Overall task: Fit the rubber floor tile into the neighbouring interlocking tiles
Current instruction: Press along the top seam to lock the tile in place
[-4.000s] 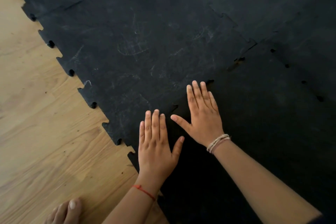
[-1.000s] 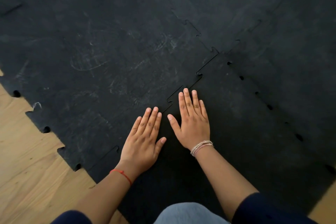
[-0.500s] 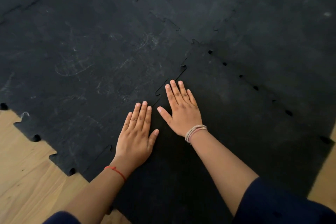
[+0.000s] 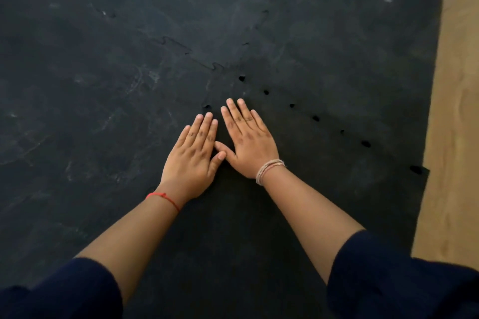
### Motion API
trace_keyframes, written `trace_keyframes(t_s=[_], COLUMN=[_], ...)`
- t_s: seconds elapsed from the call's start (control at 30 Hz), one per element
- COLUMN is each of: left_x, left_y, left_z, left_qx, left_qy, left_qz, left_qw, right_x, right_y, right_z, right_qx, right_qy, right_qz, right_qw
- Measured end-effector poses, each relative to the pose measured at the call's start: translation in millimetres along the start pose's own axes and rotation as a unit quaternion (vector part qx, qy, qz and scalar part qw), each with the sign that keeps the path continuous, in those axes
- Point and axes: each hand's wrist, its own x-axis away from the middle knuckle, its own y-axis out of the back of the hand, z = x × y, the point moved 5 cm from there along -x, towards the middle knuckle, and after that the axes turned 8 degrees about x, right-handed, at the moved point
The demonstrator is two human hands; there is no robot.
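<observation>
While both hands press flat, left hand [image 4: 193,155], right hand [image 4: 250,144], fingers extended together, rubber floor tile [image 4: 298,176] corner pointing away.

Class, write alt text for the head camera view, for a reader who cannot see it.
Two bare hands, the left hand and right hand, press flat, side by side, on a black rubber floor tile near its toothed seam with neighbouring tiles. A row of small dark gaps runs along the right-hand seam, and wooden floor shows at the right edge.

Black rubber tiles [image 4: 103,85] lie on what looks like wooden floor [image 4: 456,111].
</observation>
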Motion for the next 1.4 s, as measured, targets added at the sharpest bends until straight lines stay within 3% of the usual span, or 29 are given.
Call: trace_keyframes(t_s=[0.77,0.83,0.9,1.0,1.2,1.4], left_x=[-1,-7,-22,-43,-44,-47], left_y=[-1,-1,1,3,0,-2], left_z=[-1,-2,-5,-6,-5,-3], left_qx=[-0.004,-0.007,0.001,0.008,0.013,0.003], left_qy=[0.002,-0.002,-0.008,-0.008,-0.009,-0.001], left_qz=[0.016,0.012,0.007,-0.002,-0.003,0.013], left_qw=[1.0,1.0,1.0,1.0,1.0,1.0], right_x=[-2,3,5,1,-4,-8], right_y=[-3,0,4,0,-7,-7], right_z=[-2,-5,-14,-20,-21,-22], right_qx=[-0.012,-0.035,-0.07,-0.075,-0.048,-0.075], right_qy=[0.004,-0.023,-0.111,-0.189,-0.168,-0.17], right_qz=[0.0,-0.043,-0.086,-0.065,-0.013,-0.009], right_qw=[1.0,0.998,0.988,0.977,0.985,0.983])
